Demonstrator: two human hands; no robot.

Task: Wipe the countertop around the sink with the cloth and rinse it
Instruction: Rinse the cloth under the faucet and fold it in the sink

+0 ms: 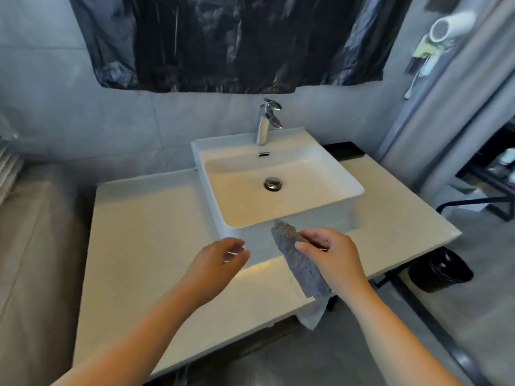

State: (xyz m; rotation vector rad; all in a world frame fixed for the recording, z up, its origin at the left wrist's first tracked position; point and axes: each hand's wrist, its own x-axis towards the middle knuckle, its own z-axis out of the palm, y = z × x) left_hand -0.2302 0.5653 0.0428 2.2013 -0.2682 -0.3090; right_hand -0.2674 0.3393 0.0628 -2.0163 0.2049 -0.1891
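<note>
Cloth [299, 263], grey and folded long, hangs in the lower middle of the frame, pinched between the thumb and fingers of my right hand [331, 254] just in front of the sink [345, 188]. Its upper end sticks up toward the basin's front edge; its lower end trails past the countertop [145, 218] edge. My left hand [220, 260] hovers just left of the cloth, fingers loosely spread, gripping nothing. Above the basin, at centre frame, stands the chrome tap [266, 121]. A black bin [440, 271] sits on the floor at lower right.
</note>
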